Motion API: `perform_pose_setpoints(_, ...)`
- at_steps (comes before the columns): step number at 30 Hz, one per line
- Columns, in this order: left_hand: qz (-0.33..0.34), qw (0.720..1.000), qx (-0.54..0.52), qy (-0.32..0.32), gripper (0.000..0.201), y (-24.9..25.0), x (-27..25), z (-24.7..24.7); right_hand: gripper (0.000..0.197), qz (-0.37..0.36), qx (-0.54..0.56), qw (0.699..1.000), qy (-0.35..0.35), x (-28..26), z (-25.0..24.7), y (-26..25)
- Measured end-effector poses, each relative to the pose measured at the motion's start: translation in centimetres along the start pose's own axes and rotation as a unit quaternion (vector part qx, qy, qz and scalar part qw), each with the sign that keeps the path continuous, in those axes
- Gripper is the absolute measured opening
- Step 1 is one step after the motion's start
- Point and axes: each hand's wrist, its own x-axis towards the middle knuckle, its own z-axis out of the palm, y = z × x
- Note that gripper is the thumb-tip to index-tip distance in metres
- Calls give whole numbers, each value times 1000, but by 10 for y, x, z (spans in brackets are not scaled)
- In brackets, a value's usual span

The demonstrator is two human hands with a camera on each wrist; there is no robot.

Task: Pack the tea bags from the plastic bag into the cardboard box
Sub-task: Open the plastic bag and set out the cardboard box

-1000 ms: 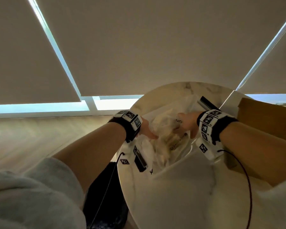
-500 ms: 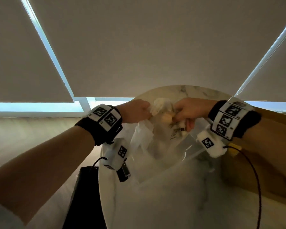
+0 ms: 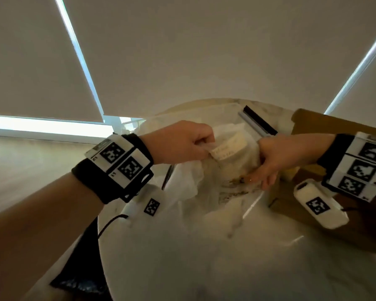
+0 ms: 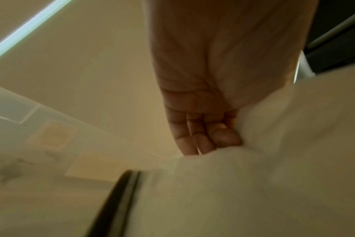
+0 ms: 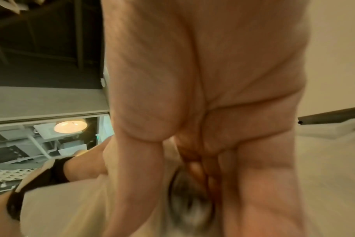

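The left hand point(image 3: 180, 142) is curled around the left edge of the plastic bag point(image 3: 189, 181), pinching the film and holding it up above the round table point(image 3: 182, 257). The right hand point(image 3: 271, 161) reaches into the bag from the right, fingers closed on the tea bags point(image 3: 230, 148) bunched inside. The cardboard box point(image 3: 334, 127) stands at the table's right edge, just beside the right wrist.

A round marble table point(image 3: 204, 268) carries the plastic bag point(image 3: 189, 181) and cardboard box point(image 3: 356, 231).
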Motion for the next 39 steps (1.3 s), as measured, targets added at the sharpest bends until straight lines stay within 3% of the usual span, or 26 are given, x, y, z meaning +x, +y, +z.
perform_pose_setpoints(2, 39, 999, 1, 12, 16, 7, -8, 14, 17, 8, -39, 998, -48, 0, 10, 16)
perform_pose_setpoints(5, 57, 989, 117, -66, 39, 17, -25, 50, 25, 4, -123, 988, -97, 5, 37, 39)
perform_pose_setpoints(8, -22, 977, 190, -98, 55, 25, -41, 80, 31, -20, -182, 982, -38, 7, 55, 47)
perform_pose_setpoints(11, -113, 981, 142, -68, 61, 35, -65, 82, 19, -26, -178, 982, 53, -3, 50, 46)
perform_pose_setpoints(14, -202, 978, 11, 48, 58, 40, -82, 75, 29, -80, -46, 974, 205, -3, 42, 44)
perform_pose_setpoints(16, -239, 958, -38, 152, 50, 38, -83, 74, 43, -121, 94, 958, 242, 0, 45, 38)
perform_pose_setpoints(18, -265, 937, -79, 214, 41, 33, -82, 78, 48, -134, 209, 933, 262, 2, 52, 31)
perform_pose_setpoints(21, -277, 932, -24, 232, 52, 27, -81, 84, 27, -168, 313, 891, 283, 3, 57, 27)
perform_pose_setpoints(24, -258, 938, 93, 214, 71, 32, -79, 86, 14, -257, 312, 871, 280, -1, 59, 31)
perform_pose_setpoints(27, -261, 932, 184, 169, 42, 35, -79, 78, 17, -314, 311, 831, 337, -8, 62, 38)
perform_pose_setpoints(29, -252, 941, 159, 160, 20, 35, -86, 68, 21, -310, 320, 808, 385, -11, 61, 45)
perform_pose_setpoints(31, -239, 950, 132, 154, 20, 33, -94, 59, 22, -303, 336, 792, 410, -12, 60, 53)
perform_pose_setpoints(34, -271, 949, 114, 110, 15, 27, -104, 47, 21, -270, 332, 792, 436, -8, 58, 68)
perform_pose_setpoints(36, -290, 949, 52, 113, 13, 23, -103, 46, 17, -225, 312, 804, 454, -3, 57, 74)
perform_pose_setpoints(39, -235, 945, 95, 207, 8, 22, -91, 46, 54, -165, 166, 813, 534, -2, 61, 66)
